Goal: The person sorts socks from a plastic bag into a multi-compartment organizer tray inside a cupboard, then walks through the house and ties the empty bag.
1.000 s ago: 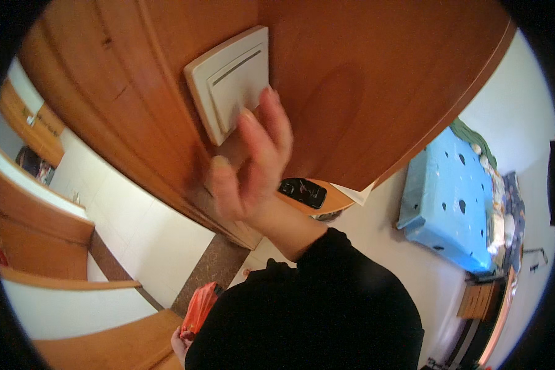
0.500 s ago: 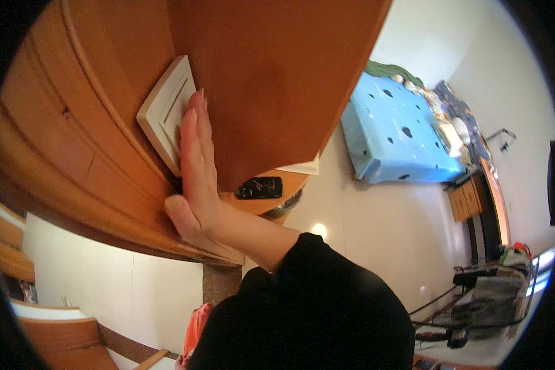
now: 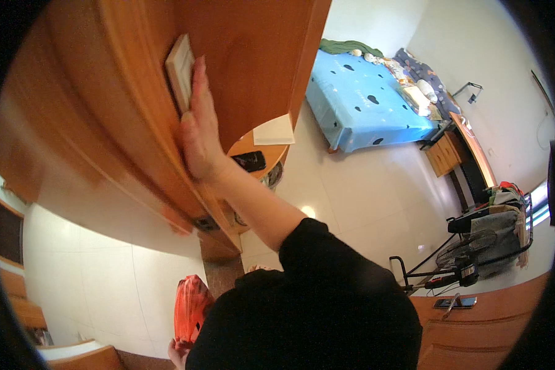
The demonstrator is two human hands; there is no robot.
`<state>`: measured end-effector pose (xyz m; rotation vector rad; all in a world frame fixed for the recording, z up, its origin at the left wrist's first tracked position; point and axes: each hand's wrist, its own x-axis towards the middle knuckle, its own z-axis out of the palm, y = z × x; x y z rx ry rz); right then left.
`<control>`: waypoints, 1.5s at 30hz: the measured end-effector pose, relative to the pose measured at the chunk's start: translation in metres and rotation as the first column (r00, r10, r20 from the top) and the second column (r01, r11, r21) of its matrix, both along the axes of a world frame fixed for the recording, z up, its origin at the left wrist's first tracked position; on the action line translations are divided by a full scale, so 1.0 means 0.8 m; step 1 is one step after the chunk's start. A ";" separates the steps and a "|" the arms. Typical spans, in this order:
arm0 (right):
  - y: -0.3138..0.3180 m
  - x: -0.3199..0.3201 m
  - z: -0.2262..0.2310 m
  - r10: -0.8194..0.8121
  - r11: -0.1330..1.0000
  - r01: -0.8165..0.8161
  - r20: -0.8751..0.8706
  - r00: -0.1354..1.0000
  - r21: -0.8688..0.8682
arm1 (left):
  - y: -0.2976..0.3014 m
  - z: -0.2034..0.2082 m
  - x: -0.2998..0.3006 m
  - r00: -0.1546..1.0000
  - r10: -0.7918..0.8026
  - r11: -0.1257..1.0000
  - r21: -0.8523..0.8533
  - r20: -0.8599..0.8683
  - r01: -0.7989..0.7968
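My right hand [image 3: 202, 135] reaches up and to the left, fingers stretched out flat. Its fingers lie along a white wall switch plate [image 3: 179, 71] set in brown wood; exactly where they press is hidden. At the lower edge, my left hand [image 3: 177, 353] shows in part, closed on the top of a red plastic bag [image 3: 190, 308]. The bag hangs low beside my black clothing, its contents hidden. Under my right forearm, a black phone [image 3: 249, 161] rests on a small rounded wooden shelf [image 3: 280, 152] next to a white sheet or booklet [image 3: 273, 131].
A tall wooden panel [image 3: 253, 61] rises beside the switch. Farther right stand a bed with a blue cover [image 3: 364, 105] and a desk with wooden drawers [image 3: 444, 154]. A black-framed rack draped with clothes [image 3: 502, 240] and a wooden door [image 3: 475, 333] are at right.
My view has shifted, so the bed sits further left and the door at right has appeared. The red bag and left hand show more. My right hand stays at the switch, fingers straight.
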<state>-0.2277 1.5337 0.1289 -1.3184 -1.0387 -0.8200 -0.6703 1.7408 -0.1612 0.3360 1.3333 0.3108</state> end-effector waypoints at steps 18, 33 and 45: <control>-0.152 0.135 -0.326 -0.602 0.279 0.054 -0.130 0.788 -0.959 | -0.019 -0.024 0.011 0.952 0.291 0.956 0.071 -0.090 -0.286; -0.129 0.286 -0.429 -0.544 -0.395 -0.306 -0.047 0.837 -0.866 | -0.075 -0.037 0.028 0.712 0.696 0.697 -0.155 -0.094 -0.701; -0.216 0.256 -0.439 -0.759 -0.406 -0.461 0.011 0.650 -0.789 | 0.014 -0.061 0.038 0.765 0.644 0.765 -0.033 0.031 -0.643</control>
